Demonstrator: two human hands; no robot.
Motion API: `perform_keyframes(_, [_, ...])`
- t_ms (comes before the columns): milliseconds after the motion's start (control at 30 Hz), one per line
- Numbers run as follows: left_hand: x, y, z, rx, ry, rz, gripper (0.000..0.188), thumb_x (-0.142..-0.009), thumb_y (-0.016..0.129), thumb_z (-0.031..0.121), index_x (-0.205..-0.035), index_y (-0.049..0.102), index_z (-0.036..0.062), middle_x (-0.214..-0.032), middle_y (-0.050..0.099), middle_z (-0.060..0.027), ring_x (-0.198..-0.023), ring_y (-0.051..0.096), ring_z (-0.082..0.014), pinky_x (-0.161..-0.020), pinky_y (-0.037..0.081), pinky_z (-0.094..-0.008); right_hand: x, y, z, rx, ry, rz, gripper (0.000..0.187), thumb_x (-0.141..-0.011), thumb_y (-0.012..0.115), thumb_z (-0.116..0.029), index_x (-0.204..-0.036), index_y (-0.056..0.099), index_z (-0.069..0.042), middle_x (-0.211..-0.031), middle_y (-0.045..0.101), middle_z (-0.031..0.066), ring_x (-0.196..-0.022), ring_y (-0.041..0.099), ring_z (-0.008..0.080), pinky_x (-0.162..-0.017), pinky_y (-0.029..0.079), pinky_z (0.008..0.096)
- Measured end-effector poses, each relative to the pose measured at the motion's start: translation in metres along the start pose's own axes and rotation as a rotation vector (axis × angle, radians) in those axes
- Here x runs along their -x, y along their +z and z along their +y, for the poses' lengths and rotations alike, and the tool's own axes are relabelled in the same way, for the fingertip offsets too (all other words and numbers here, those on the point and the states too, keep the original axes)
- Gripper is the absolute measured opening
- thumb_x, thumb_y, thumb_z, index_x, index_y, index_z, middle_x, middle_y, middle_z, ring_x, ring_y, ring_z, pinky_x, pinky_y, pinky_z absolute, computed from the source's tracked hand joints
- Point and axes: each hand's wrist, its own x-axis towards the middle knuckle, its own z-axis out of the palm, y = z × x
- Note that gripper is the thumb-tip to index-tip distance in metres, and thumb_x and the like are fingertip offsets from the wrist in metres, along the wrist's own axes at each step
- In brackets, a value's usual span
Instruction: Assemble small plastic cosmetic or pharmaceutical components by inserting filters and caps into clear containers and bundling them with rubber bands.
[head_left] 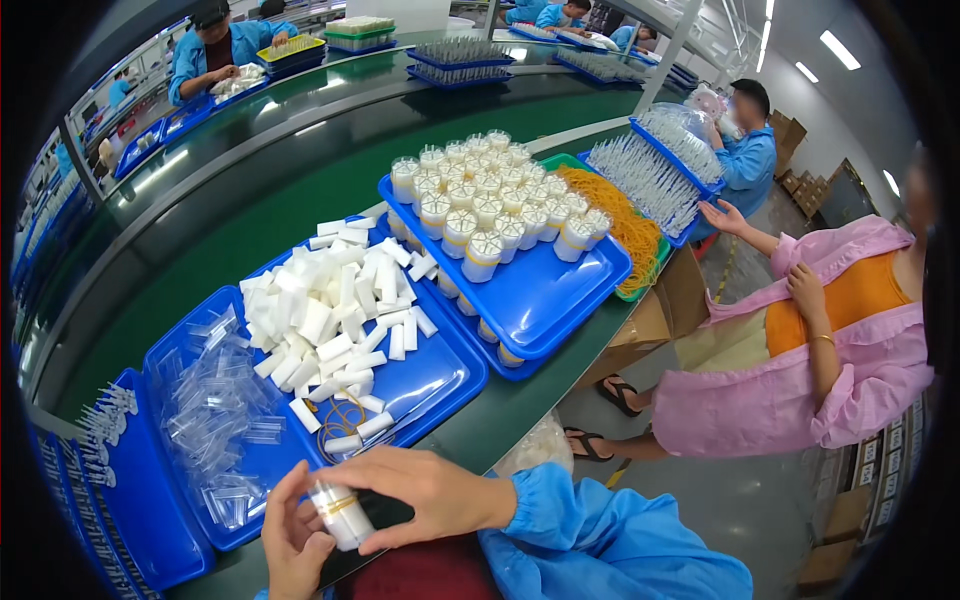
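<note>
At the near edge of the bench I hold a short round bundle of white pieces with clear plastic around it and a yellowish rubber band about its middle. My left hand is closed on its left side, and my right hand grips it from above and the right. Just beyond lies a blue tray with a heap of white foam-like blocks and a few loose rubber bands. To its left, another blue tray holds clear plastic pieces.
Similar banded bundles stand in a stacked blue tray. Beyond are orange rubber bands and a tray of thin white parts. A person in pink stands at the right. Co-workers in blue sit along the green conveyor.
</note>
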Motion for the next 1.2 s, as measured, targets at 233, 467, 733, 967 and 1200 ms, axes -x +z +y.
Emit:
perform_keyframes(233, [0.000,-0.007,-0.020,0.190,-0.112,0.035,0.064,-0.091,0.076,0.031,-0.140,0.047,0.0000,-0.127,0.061,-0.0145,-0.115,0.061,-0.0234,-0.097,0.051,-0.0376,0.009,0.008,0.001,-0.136,0.044,-0.060,0.078,-0.078,0.085,-0.023,-0.144,0.049,-0.001,-0.136,0.059,0.0169,-0.120,0.058,0.0339,-0.103,0.047,0.0432])
perform_keyframes(467, [0.000,0.004,-0.008,0.145,-0.211,0.059,0.067,-0.090,0.077,0.019,-0.144,0.042,-0.0003,-0.115,0.066,-0.0117,-0.103,0.066,-0.0200,-0.090,0.054,-0.0339,0.006,-0.002,-0.012,-0.231,0.151,-0.065,0.073,-0.083,0.081,-0.023,-0.145,0.049,-0.003,-0.131,0.058,0.0145,-0.116,0.057,0.0304,-0.099,0.047,0.0409])
perform_keyframes(733, [-0.004,0.029,0.001,-0.269,0.044,0.006,0.085,-0.079,0.082,0.002,-0.150,0.036,-0.0007,-0.115,0.066,-0.0129,-0.102,0.066,-0.0218,-0.093,0.053,-0.0333,0.015,-0.009,-0.015,-0.028,0.213,0.017,0.057,-0.088,0.077,-0.023,-0.137,0.058,-0.003,-0.113,0.065,0.0121,-0.104,0.062,0.0263,-0.093,0.049,0.0365])
perform_keyframes(967, [0.001,0.008,0.000,-0.333,0.059,0.087,0.056,-0.089,0.070,-0.005,-0.141,0.050,-0.0019,-0.121,0.067,-0.0156,-0.108,0.067,-0.0224,-0.094,0.053,-0.0332,0.028,-0.123,-0.026,0.628,0.096,0.863,0.043,-0.079,0.082,-0.005,-0.118,0.065,-0.003,-0.113,0.069,0.0097,-0.096,0.063,0.0167,-0.084,0.052,0.0309])
perform_keyframes(1200, [0.000,0.007,-0.002,-0.309,0.033,0.060,0.042,-0.091,0.069,-0.004,-0.132,0.059,-0.0031,-0.120,0.068,-0.0135,-0.105,0.067,-0.0196,-0.095,0.052,-0.0321,0.008,-0.211,0.038,1.215,0.225,0.734,0.034,-0.081,0.082,-0.017,-0.110,0.068,-0.005,-0.106,0.070,0.0101,-0.097,0.063,0.0247,-0.086,0.047,0.0365])
